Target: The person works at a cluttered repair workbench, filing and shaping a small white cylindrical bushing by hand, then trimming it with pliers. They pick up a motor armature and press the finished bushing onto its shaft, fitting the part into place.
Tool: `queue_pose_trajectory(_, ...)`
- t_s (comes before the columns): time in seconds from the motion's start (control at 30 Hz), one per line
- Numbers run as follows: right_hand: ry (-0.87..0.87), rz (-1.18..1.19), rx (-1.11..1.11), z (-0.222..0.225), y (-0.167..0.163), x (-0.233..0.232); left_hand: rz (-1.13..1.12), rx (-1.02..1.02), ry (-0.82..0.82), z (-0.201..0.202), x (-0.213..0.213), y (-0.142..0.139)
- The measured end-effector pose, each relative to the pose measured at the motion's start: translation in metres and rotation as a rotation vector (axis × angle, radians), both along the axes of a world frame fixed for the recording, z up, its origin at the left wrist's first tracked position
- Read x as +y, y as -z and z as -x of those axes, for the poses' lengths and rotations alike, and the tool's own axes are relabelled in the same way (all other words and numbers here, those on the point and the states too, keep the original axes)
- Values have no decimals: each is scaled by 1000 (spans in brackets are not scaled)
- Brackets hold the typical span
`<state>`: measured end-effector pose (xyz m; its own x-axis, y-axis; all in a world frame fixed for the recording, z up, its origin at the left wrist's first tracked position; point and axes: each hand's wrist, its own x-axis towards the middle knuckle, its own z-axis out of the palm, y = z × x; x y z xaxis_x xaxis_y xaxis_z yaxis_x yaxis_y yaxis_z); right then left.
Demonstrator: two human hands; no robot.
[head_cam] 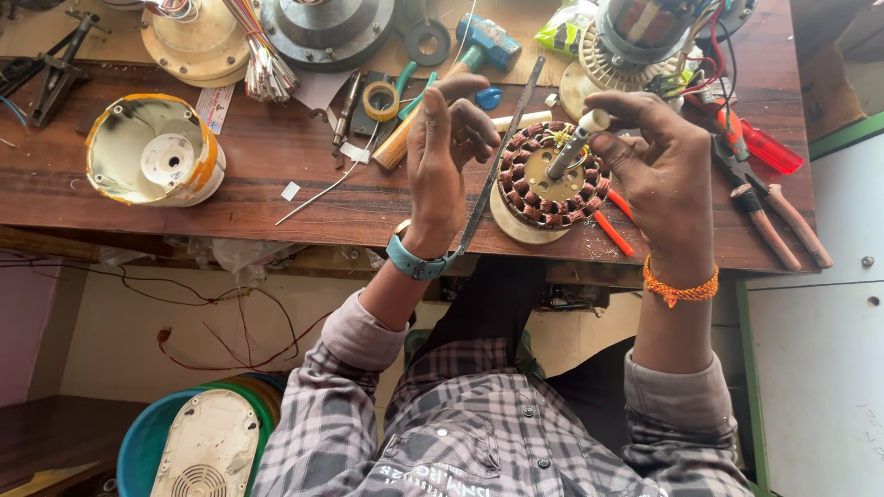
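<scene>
A round motor stator [551, 184] with copper-red windings sits on the wooden workbench [276, 175], a metal shaft rising from its centre. My right hand [663, 170] hovers over its right side, fingertips pinching something small near the top of the shaft. My left hand [447, 152] is raised just left of the stator, fingers loosely curled, holding nothing I can make out. A thin hacksaw blade [497, 161] lies slanted between my left hand and the stator.
An orange-rimmed motor housing [155, 149] stands at the left. Tape roll [380, 99], hammer [460, 69], pliers [769, 212] and a red screwdriver [769, 147] lie around. More motor parts [327, 32] line the far edge. A blue tub [198, 442] sits on the floor.
</scene>
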<state>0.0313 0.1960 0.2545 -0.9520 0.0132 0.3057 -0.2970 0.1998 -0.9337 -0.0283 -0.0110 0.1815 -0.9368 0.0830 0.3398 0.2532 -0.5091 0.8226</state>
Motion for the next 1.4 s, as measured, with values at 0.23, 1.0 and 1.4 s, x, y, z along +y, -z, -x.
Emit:
queue_pose_trajectory(0.23, -12, -412, -55, 6, -1, -1, 115, 100, 58, -5, 0, 11)
queue_pose_trajectory(1.0, 646, 496, -354, -230, 255, 79, 1119, 570, 78, 16, 13, 21)
queue_pose_trajectory(1.4, 600, 362, -422, -228, 269, 63, 1257, 433, -167, -4, 20, 38)
